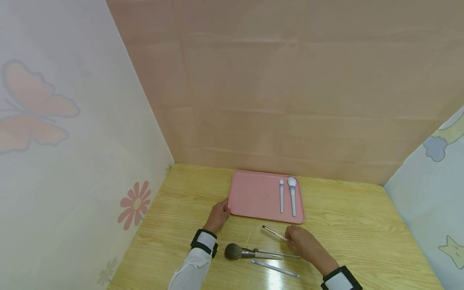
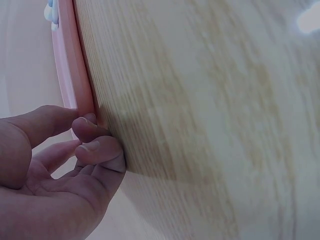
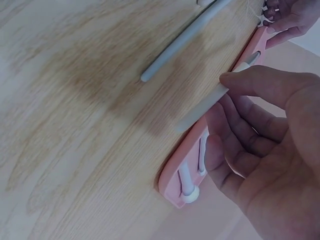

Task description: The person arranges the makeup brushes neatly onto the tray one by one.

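Observation:
At the front left corner of a pink tray (image 1: 253,195), my left hand (image 1: 218,215) pinches the rim between thumb and fingers, as the left wrist view shows up close. Just in front of the tray's right part, my right hand (image 1: 306,243) pinches a slim makeup brush (image 3: 202,107) by its pale handle, above the table. The dark tip of this brush points left in the head view. Two white-headed makeup brushes lie side by side at the tray's right end, a small one (image 1: 281,197) and a larger one (image 1: 293,199).
On the wooden table (image 1: 344,225), nearer to me, lie a large makeup brush (image 1: 233,251) with dark bristles, a thin brush (image 1: 277,253) alongside it and a lilac-handled brush (image 1: 275,268). A beige sheet (image 1: 272,100) covers the back, with patterned walls at both sides.

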### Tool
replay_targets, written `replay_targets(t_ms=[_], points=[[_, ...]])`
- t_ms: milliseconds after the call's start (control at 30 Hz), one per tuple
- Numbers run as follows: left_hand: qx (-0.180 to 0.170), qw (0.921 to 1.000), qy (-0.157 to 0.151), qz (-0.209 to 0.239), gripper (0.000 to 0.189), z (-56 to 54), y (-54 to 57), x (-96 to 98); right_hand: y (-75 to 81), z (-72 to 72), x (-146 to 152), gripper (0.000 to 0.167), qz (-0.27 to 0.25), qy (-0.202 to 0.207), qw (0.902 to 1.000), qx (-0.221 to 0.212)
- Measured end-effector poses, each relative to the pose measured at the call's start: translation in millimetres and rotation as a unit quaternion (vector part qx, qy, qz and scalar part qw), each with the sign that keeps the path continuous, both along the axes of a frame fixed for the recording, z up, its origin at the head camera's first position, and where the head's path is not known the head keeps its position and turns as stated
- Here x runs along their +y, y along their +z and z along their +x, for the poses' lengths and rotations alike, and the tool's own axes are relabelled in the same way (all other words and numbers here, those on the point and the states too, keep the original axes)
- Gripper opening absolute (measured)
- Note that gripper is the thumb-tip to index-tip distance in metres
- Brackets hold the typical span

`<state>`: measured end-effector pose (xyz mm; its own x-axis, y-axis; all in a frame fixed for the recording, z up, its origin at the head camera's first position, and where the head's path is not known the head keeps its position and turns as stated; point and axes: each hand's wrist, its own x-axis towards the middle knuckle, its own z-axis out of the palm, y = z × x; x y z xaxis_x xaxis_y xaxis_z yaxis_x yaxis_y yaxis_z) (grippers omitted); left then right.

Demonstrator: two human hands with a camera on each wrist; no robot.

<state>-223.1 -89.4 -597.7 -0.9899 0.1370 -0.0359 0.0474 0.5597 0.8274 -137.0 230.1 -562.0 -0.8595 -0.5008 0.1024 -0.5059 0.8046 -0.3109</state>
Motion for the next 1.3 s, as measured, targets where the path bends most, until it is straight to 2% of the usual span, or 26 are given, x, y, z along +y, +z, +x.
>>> replay_targets(t_ms=[400, 800, 1000, 1300], points=[[0.011, 0.9998, -0.002, -0.019, 0.051, 4.7, 5.7, 1.5, 6.2, -1.0, -5, 0.014, -0.011, 0.001, 0.9999, 0.006], [0.015, 0.9998, -0.002, -0.015, 0.051, 5.2, 8.8, 2.1, 11.5, -4.3, -8, 0.012, -0.022, -0.005, 0.9997, 0.003], [0.021, 0.9997, -0.004, -0.015, 0.051, 4.1, 6.8, 1.7, 14.5, -7.4, -11, 0.013, -0.026, -0.008, 0.9995, 0.016], [0.02, 0.9996, -0.004, -0.016, 0.051, 2.5, 3.7, 1.0, 15.3, -13.0, -14, 0.01, -0.017, -0.026, 0.9995, -0.001]])
